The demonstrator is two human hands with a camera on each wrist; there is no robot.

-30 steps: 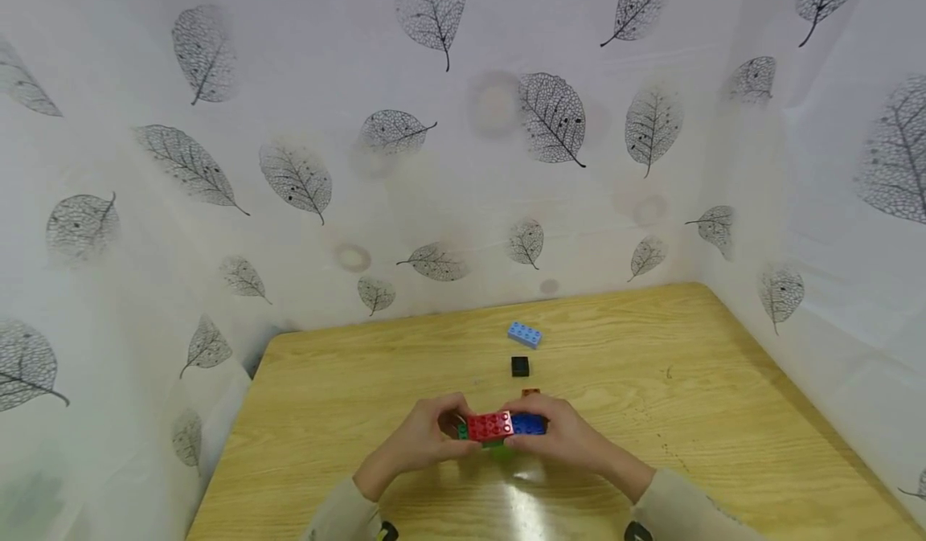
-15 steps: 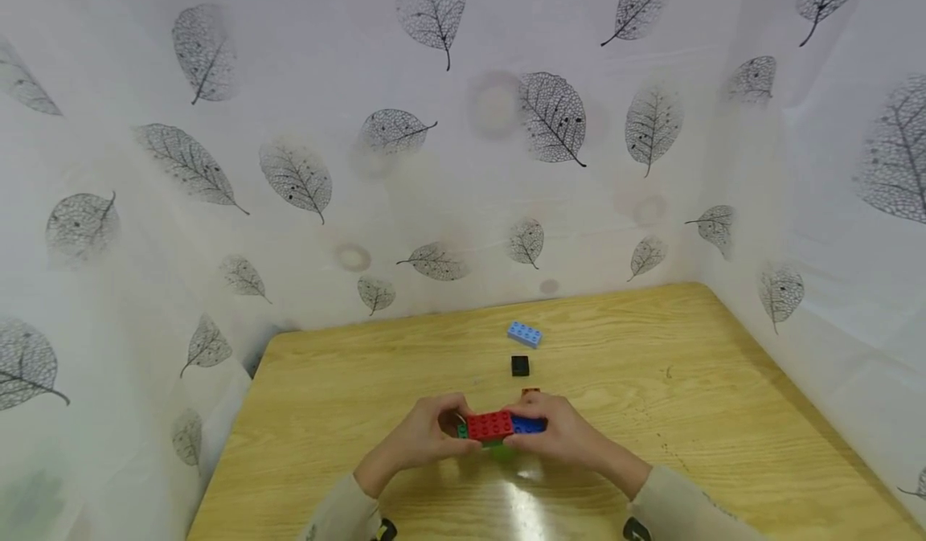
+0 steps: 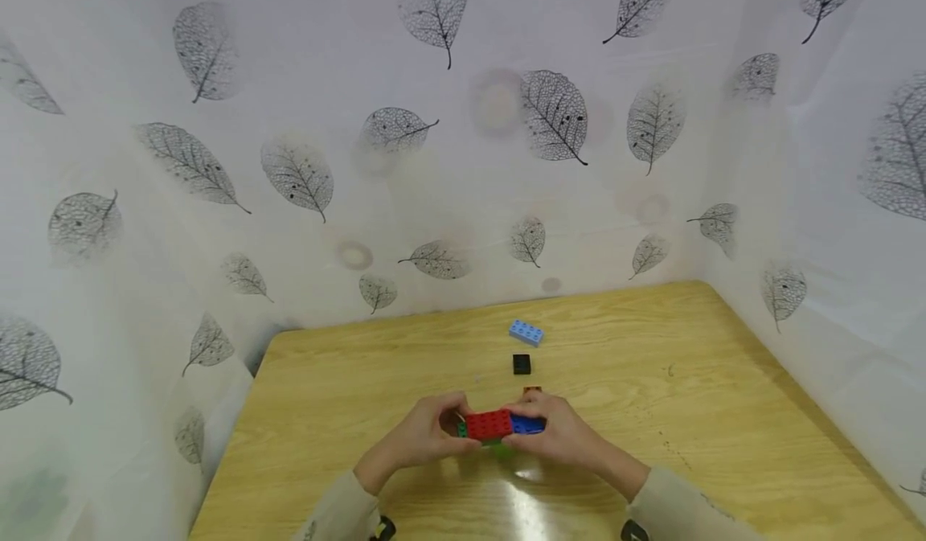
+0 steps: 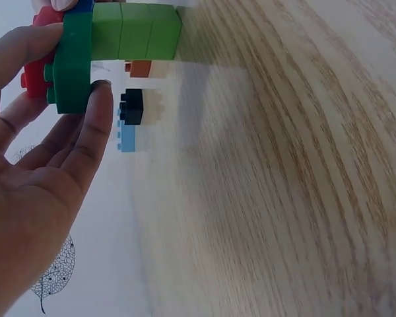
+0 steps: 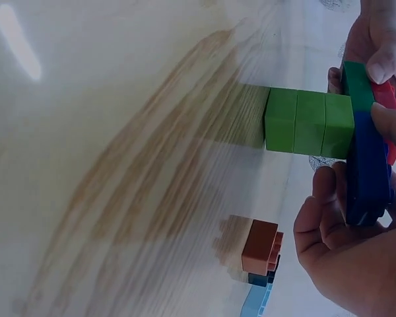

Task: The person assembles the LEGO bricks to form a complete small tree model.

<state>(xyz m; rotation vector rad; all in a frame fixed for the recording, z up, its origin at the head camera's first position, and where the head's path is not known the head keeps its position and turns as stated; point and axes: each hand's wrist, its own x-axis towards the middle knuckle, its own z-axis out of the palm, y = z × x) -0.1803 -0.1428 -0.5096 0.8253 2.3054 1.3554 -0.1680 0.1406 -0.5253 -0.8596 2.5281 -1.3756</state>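
Note:
A toy brick stack stands on the table between both hands. Its column is several light green bricks, seen in the right wrist view. Across the column's top lie a dark green brick and a dark blue brick, end to end. A red eight-stud brick sits over their join. My left hand grips the dark green end, its thumb by the red brick and a fingertip under the green one. My right hand holds the dark blue end, thumb and fingers curled round it.
Beyond the hands an orange-brown brick, a black brick and a light blue brick lie in a row on the wooden table. Leaf-printed white sheeting closes off the back and sides.

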